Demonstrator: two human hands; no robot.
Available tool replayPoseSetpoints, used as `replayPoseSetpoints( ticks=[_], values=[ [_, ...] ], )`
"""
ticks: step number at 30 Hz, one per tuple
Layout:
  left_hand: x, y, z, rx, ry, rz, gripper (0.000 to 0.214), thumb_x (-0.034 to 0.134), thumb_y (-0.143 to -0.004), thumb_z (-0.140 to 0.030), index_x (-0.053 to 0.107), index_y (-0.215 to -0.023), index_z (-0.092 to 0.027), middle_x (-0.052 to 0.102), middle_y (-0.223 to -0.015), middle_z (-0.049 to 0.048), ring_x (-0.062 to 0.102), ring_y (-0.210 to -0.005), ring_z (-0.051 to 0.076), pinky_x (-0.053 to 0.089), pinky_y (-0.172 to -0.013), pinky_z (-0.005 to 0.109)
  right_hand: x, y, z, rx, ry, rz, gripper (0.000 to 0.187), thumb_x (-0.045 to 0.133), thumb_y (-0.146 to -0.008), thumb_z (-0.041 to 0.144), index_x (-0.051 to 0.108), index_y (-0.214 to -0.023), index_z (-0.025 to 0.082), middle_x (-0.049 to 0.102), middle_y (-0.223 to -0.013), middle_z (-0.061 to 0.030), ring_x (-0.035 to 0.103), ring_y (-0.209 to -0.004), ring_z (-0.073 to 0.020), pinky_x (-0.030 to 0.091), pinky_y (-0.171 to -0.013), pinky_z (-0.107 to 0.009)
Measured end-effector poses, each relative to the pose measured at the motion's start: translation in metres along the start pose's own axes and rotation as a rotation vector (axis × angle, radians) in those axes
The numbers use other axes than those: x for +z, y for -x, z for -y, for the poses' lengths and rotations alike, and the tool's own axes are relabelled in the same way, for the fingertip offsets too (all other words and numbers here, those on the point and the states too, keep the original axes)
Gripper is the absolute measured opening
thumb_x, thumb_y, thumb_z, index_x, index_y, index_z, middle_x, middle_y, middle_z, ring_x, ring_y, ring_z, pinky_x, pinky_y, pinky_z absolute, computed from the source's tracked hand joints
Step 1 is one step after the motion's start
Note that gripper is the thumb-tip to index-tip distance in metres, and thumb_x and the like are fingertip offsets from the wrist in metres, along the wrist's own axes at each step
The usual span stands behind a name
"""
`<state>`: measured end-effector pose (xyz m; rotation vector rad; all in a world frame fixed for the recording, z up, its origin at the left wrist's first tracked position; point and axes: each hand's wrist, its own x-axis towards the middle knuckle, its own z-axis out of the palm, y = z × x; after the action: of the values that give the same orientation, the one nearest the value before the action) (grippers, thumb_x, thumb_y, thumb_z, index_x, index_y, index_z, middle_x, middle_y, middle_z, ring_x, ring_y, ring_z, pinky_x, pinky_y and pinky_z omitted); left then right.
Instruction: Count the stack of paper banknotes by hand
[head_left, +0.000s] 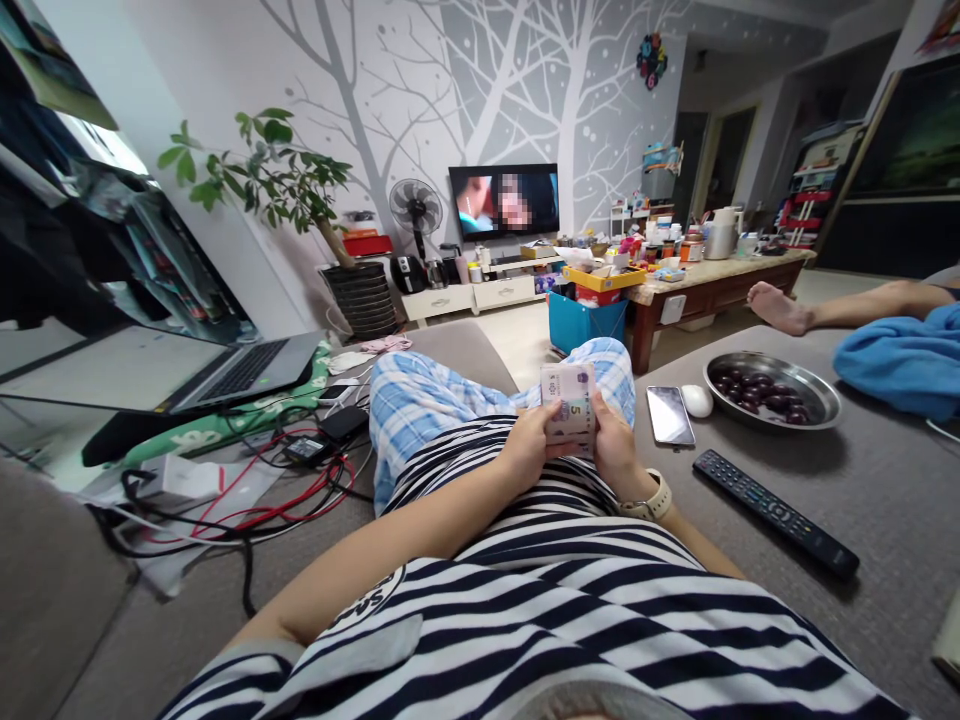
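Observation:
In front of my lap I hold a stack of banknotes (568, 385) upright, its face marked with a 5. My left hand (526, 447) grips its left edge, the thumb across the front. The right hand (616, 447) is closed on the right edge, with a pale-strapped watch (654, 500) on that wrist. How many notes are in the stack I cannot tell. Both forearms rest against my striped shirt (480, 600), above blue checked trousers (420, 390).
To the right on the sofa lie a phone (670, 415), a white mouse (697, 401), a remote control (776, 513) and a metal bowl (825, 405) of dark fruit. Another person's foot (780, 307) is beyond. An open laptop (255, 370) and tangled cables (255, 515) are at left.

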<state>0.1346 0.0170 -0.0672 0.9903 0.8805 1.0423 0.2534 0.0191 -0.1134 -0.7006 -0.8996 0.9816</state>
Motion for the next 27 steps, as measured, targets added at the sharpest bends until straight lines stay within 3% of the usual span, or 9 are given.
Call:
replayPoseSetpoints(
  ticks=[7,11,14,18,22,27],
  values=[
    [0.001,0.001,-0.007,-0.072,0.050,-0.030,0.024,0.062,-0.095,-0.030,0.075,-0.102,-0.012,0.080,-0.093,0.0125,0.077,-0.076,0.024,0.062,-0.055,0.030,0.001,0.003,-0.002,-0.105,0.126,-0.061,0.049,0.062,-0.085,0.072,0.076,-0.088,0.025,0.076,-0.079,-0.0061,0.072,-0.092,-0.0298,0.063,-0.074,-0.044],
    [-0.002,-0.002,-0.009,-0.036,0.051,-0.064,0.023,0.058,-0.096,-0.029,0.074,-0.098,-0.012,0.080,-0.088,0.0108,0.077,-0.075,0.023,0.063,-0.060,0.031,-0.003,0.002,0.004,-0.139,0.141,-0.001,0.044,0.067,-0.084,0.066,0.073,-0.096,0.024,0.076,-0.088,-0.0049,0.070,-0.087,-0.0264,0.060,-0.073,-0.040],
    [-0.005,-0.005,-0.009,0.003,0.068,-0.095,0.021,0.058,-0.095,-0.027,0.074,-0.095,-0.013,0.078,-0.082,0.0084,0.076,-0.071,0.021,0.063,-0.060,0.031,-0.010,0.003,0.014,-0.226,0.197,-0.077,0.038,0.075,-0.083,0.056,0.069,-0.102,0.024,0.072,-0.084,-0.0008,0.066,-0.078,-0.0209,0.055,-0.069,-0.033],
    [-0.008,-0.007,-0.005,0.024,0.063,-0.098,0.016,0.061,-0.091,-0.025,0.072,-0.090,-0.013,0.077,-0.079,0.0068,0.074,-0.069,0.020,0.063,-0.059,0.030,-0.017,0.006,0.023,-0.308,0.342,-0.098,0.032,0.077,-0.085,0.052,0.064,-0.085,0.023,0.063,-0.073,0.0020,0.057,-0.068,-0.0168,0.046,-0.065,-0.030],
    [-0.008,-0.009,-0.003,0.021,0.007,-0.065,0.009,0.066,-0.085,-0.022,0.070,-0.084,-0.014,0.075,-0.077,0.0050,0.073,-0.069,0.020,0.063,-0.060,0.030,-0.018,0.004,0.025,-0.271,0.389,-0.036,0.038,0.076,-0.084,0.056,0.060,-0.074,0.023,0.056,-0.066,0.0031,0.049,-0.062,-0.0155,0.038,-0.060,-0.030],
    [-0.003,-0.006,-0.006,-0.004,-0.040,-0.076,0.008,0.066,-0.087,-0.020,0.071,-0.083,-0.015,0.073,-0.071,0.0030,0.071,-0.067,0.019,0.061,-0.060,0.029,-0.015,0.004,0.024,-0.274,0.408,-0.071,0.042,0.076,-0.082,0.055,0.055,-0.065,0.023,0.048,-0.059,0.0046,0.040,-0.057,-0.0139,0.033,-0.056,-0.030]
  ],
)
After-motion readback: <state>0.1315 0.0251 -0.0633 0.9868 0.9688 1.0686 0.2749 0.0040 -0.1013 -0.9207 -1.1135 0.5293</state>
